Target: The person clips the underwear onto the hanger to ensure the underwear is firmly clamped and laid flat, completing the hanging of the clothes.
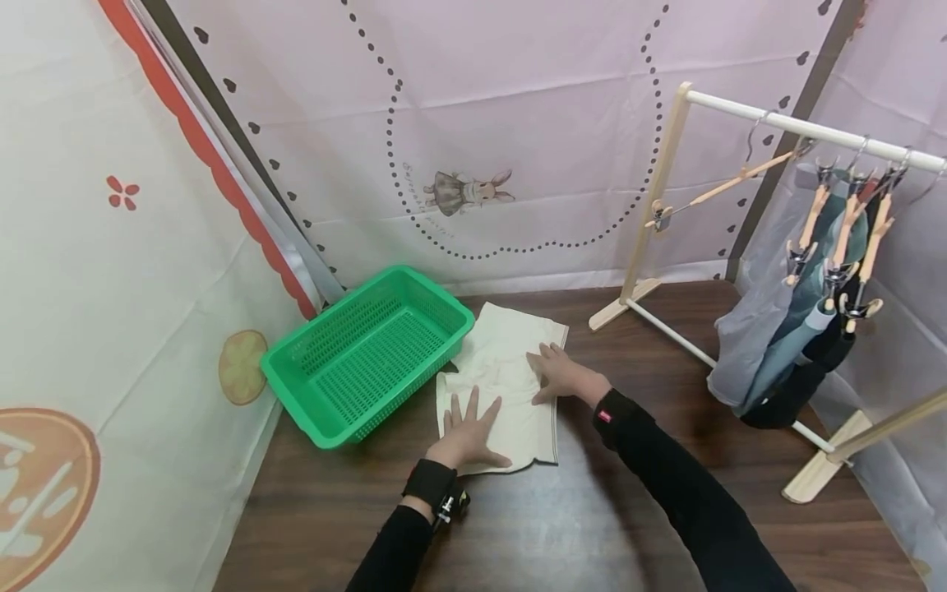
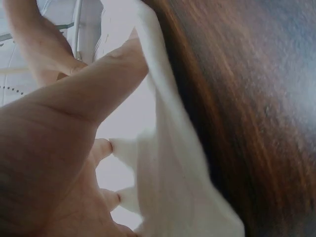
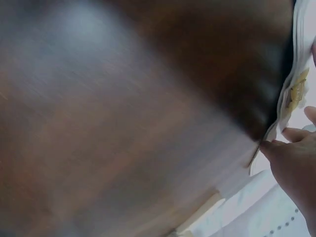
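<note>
A cream-coloured folded garment (image 1: pixel 510 345) lies on the dark wooden table, its layered edges showing along the right side. My left hand (image 1: pixel 466 436) rests on its near left part with the fingers spread. In the left wrist view the thumb (image 2: pixel 118 64) reaches to the rounded near fold of the cloth (image 2: pixel 173 148). Farther up, at the right side, my right hand (image 1: pixel 562 374) touches the garment with its fingers apart. The right wrist view has those fingers (image 3: pixel 294 134) at the stacked cloth edge (image 3: pixel 281 106), near a small yellowish patch.
A green plastic basket (image 1: pixel 296 362) stands left of the garment, its right rim close to the cloth. On the right is a wood-and-white clothes rack (image 1: pixel 658 189) with an unused hanger (image 1: pixel 740 177) and several garments (image 1: pixel 806 304) on clip hangers. Printed fabric walls (image 1: pixel 518 107) enclose the table.
</note>
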{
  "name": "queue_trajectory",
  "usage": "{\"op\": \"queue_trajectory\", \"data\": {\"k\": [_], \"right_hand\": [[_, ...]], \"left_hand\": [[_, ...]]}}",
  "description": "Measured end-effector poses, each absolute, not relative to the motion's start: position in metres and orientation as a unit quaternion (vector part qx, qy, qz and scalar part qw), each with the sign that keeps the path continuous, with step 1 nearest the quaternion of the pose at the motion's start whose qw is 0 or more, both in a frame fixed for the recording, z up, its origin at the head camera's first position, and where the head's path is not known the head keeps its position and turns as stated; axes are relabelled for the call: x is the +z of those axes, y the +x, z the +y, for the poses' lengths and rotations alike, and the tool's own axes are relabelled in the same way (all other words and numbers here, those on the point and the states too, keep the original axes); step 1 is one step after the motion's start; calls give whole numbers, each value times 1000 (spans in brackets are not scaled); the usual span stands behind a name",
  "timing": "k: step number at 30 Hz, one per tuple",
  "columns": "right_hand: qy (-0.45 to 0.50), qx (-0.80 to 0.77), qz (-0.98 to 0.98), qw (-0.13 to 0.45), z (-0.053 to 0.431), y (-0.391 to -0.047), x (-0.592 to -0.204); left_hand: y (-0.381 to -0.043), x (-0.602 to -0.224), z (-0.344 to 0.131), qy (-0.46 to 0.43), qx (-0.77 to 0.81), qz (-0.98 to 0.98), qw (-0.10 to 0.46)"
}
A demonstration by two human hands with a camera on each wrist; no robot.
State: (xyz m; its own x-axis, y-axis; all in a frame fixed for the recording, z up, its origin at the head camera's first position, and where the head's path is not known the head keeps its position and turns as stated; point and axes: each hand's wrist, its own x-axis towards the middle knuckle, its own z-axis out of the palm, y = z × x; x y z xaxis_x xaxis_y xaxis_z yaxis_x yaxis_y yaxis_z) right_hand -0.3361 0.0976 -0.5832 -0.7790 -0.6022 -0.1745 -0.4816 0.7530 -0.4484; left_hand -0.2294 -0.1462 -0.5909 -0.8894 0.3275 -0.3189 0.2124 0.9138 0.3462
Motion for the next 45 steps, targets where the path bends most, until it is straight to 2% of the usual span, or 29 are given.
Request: {"op": "queue_trajectory", "data": {"k": [7,12,20,22,27,30,32,35,39,45], "right_hand": [[-315,-266,911,19,135,-283,-596],[-256,-288,921,-64,175,-245,-592],[-67,-287,952,-77,257,-170,-578],[-13,-278,955,-99,281,-152,-574],[181,-285,916,-218,336,-119,-559],[307,-317,852,-283,357,-112,-540],[352,-336,813,-320,368,-110,-526],[375,-350,793,-327,381,-112,-504],[369,-356,809,-288,392,-118,-482],[343,-303,844,-281,400,-133,-470]], "left_hand": [[-226,-589,-149,131,158,959,194],[-232,-576,-146,144,180,958,169],[-258,-532,-120,217,227,947,75],[-265,-519,-113,223,251,941,51],[-283,-491,-97,232,315,920,0],[-292,-474,-85,233,339,911,-12],[-298,-464,-76,237,357,903,-18],[-309,-449,-60,247,382,890,-21],[-323,-424,-33,262,434,862,-13],[-346,-387,14,279,496,822,11]]}}
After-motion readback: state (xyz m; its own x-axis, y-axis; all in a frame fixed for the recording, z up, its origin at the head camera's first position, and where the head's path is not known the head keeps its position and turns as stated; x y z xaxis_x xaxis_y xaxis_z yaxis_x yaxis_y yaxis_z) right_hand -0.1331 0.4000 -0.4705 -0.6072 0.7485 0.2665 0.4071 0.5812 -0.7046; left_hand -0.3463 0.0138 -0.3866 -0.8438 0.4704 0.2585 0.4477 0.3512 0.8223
